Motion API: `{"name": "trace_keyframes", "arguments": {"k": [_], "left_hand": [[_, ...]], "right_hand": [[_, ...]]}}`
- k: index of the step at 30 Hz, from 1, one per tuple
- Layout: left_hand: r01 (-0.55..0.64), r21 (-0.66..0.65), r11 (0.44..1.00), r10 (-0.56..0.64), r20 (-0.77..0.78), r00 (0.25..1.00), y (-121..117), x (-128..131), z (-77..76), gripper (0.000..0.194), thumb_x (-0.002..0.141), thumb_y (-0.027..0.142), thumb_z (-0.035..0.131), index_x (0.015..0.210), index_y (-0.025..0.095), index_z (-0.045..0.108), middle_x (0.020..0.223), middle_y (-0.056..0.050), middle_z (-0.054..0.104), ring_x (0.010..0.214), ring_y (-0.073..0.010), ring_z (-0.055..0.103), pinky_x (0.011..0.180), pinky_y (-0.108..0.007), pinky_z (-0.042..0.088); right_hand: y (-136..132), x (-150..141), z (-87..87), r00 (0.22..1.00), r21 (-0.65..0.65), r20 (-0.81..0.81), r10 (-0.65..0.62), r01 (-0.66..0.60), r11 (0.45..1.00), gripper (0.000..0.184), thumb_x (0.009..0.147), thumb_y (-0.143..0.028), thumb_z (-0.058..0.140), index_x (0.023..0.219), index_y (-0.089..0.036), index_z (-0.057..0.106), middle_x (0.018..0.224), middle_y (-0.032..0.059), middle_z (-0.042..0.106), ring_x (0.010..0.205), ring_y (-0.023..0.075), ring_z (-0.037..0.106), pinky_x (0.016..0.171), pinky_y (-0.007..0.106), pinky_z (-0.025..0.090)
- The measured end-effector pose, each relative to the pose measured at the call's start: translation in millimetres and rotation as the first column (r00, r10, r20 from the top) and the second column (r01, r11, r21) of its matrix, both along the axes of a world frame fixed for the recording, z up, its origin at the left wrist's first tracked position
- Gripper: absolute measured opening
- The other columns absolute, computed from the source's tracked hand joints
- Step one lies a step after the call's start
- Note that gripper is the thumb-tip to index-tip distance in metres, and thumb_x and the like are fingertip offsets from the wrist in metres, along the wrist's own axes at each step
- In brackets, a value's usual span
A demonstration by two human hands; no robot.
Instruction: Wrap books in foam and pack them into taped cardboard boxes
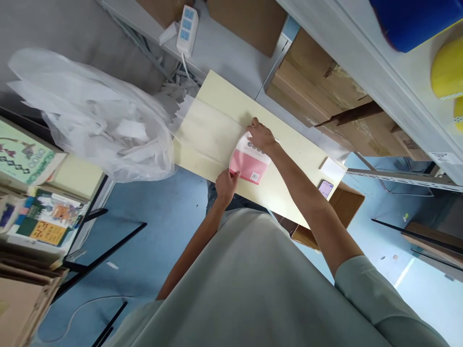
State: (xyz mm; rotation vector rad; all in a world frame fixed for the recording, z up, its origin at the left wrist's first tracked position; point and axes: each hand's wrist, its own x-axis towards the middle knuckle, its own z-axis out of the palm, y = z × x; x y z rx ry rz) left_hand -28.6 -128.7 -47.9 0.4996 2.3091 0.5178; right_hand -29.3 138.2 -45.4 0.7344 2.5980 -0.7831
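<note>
A pink and white book [249, 166] with a barcode near one corner lies on the pale yellow tabletop [289, 159]. My left hand [226, 186] is closed, pinching the book's near left corner between thumb and fingers. At the far left corner, my right hand [261, 136] has its fingers bent over the book's edge; its fingertips are partly hidden. Beneath the book's left side a whitish translucent sheet [211, 130] stretches to the left, and its jagged end hangs past the table edge.
A large clear bag of white scraps [108, 127] stands at the left. Stacked books [54, 217] fill a rack below it. A phone [325, 188] and a small white box [333, 167] rest at the table's right end. Behind are a power strip [187, 31] and cardboard boxes [314, 82].
</note>
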Motion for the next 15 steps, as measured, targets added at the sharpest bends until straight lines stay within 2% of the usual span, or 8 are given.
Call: {"name": "trace_keyframes", "arguments": {"k": [2,4,5,7,9,12,15], "left_hand": [[0.072,-0.096,0.993,-0.073,-0.013,0.997,-2,-10,3.5,0.045,0.102,0.063,0.066,0.095,0.019,0.072,0.107,-0.025,0.081,0.112,-0.0458,0.079,0.102,-0.055,0.06],[0.088,-0.12,0.989,-0.097,-0.079,0.992,-2,-24,6.1,0.055,0.101,0.068,0.067,0.112,0.014,0.073,0.116,-0.03,0.077,0.117,-0.0504,0.076,0.102,-0.06,0.06],[0.09,-0.087,0.992,-0.1,-0.129,0.987,-1,-31,6.8,0.059,0.101,0.066,0.067,0.123,0.012,0.071,0.122,-0.031,0.075,0.12,-0.0511,0.075,0.102,-0.061,0.061],[0.139,0.038,0.99,-0.128,-0.22,0.967,5,-48,6.5,0.055,0.105,0.053,0.063,0.139,0.01,0.065,0.135,-0.032,0.07,0.129,-0.0494,0.071,0.107,-0.061,0.06],[0.264,0.156,0.952,-0.216,-0.272,0.938,17,-65,3.8,0.046,0.107,0.032,0.056,0.147,0.011,0.061,0.148,-0.03,0.065,0.141,-0.0452,0.064,0.118,-0.059,0.056],[0.46,0.233,0.857,-0.391,-0.289,0.874,41,-87,-4.2,0.055,0.1,0.01,0.047,0.154,0.012,0.058,0.165,-0.025,0.053,0.161,-0.0388,0.048,0.133,-0.056,0.046],[0.55,0.252,0.796,-0.489,-0.266,0.831,61,-98,-13.8,0.063,0.098,0.006,0.043,0.158,0.015,0.056,0.169,-0.019,0.051,0.169,-0.0325,0.039,0.139,-0.053,0.04]], "right_hand": [[-7,0,-3.2,0.997,-0.019,-0.058,-0.055,0.054,0.998,0.048,0.1,-0.037,0.08,0.143,-0.017,0.072,0.157,0.0242,0.055,0.139,0.0403,0.065,0.121,0.063,0.054],[-14,8,-0.5,0.984,-0.045,-0.11,-0.143,0.138,0.989,0.061,0.1,-0.04,0.078,0.156,-0.02,0.063,0.164,0.024,0.051,0.145,0.0417,0.061,0.121,0.063,0.056],[-19,16,2.7,0.97,-0.055,-0.133,-0.202,0.196,0.979,0.066,0.101,-0.04,0.075,0.162,-0.022,0.057,0.168,0.0236,0.048,0.147,0.042,0.06,0.119,0.063,0.057],[-33,42,10.6,0.919,-0.066,-0.183,-0.349,0.343,0.937,0.07,0.104,-0.039,0.068,0.169,-0.024,0.047,0.173,0.0227,0.043,0.15,0.0415,0.059,0.116,0.062,0.06],[-52,79,17.0,0.822,-0.072,-0.219,-0.525,0.523,0.849,0.067,0.107,-0.037,0.059,0.17,-0.022,0.044,0.172,0.0245,0.044,0.15,0.0393,0.06,0.118,0.061,0.059],[-89,133,17.0,0.614,-0.16,-0.151,-0.775,0.759,0.632,0.069,0.103,-0.038,0.062,0.166,-0.013,0.045,0.16,0.0304,0.054,0.142,0.0385,0.066,0.116,0.061,0.059],[-122,165,5.9,0.469,-0.405,-0.059,-0.881,0.795,0.451,0.068,0.099,-0.042,0.069,0.159,-0.015,0.05,0.153,0.0275,0.064,0.135,0.0351,0.071,0.109,0.055,0.064]]}}
